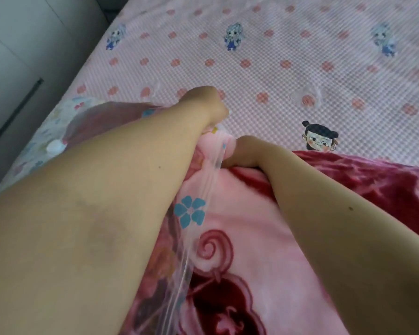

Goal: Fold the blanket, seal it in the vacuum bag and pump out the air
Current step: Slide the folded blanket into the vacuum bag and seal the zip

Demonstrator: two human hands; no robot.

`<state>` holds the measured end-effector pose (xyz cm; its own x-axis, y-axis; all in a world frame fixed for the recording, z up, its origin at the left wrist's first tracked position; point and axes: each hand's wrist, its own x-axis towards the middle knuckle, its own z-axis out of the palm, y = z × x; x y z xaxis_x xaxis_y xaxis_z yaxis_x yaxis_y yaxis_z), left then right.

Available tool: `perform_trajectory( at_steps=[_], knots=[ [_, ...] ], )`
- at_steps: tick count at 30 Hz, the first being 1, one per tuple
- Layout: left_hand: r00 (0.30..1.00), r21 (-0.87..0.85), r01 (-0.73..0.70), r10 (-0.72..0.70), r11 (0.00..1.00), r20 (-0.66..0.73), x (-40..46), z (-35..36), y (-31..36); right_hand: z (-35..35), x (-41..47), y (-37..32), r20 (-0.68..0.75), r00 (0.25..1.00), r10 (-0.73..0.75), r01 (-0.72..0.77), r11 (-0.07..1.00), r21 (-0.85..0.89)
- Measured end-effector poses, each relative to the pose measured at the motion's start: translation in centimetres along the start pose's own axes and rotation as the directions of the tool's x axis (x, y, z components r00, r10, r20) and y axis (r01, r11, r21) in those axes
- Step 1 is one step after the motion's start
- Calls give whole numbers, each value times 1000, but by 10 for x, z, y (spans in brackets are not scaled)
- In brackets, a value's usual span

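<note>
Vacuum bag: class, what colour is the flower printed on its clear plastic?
Blue, on the vacuum bag; the head view shows it.

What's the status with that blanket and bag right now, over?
Left hand grips bag mouth. Right hand grips blanket, partly inside vacuum bag. Bag unsealed. Nothing blocking.

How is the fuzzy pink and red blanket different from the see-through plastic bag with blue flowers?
The fuzzy pink and red blanket is thick and solid-coloured; the see-through plastic bag with blue flowers is thin and shiny. The blanket has red swirls; the bag has a white round valve. Both lie on the bed sheet.
</note>
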<state>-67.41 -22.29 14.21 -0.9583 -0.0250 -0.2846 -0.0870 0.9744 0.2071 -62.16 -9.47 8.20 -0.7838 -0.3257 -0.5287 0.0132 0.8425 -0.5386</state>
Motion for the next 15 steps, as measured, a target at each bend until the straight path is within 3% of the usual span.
perform_trajectory(
  at_steps=[7,11,15],
  knots=[
    [984,365,-43,-23,930,176,25,11,12,11,-12,3,-119,992,-42,51,996,72],
    [976,388,-64,-23,919,214,32,7,6,12,-12,4,-152,987,-53,67,994,91],
    [967,312,-187,119,931,225,34,-2,-6,14,-15,8,-190,980,-62,86,989,121]
  ],
)
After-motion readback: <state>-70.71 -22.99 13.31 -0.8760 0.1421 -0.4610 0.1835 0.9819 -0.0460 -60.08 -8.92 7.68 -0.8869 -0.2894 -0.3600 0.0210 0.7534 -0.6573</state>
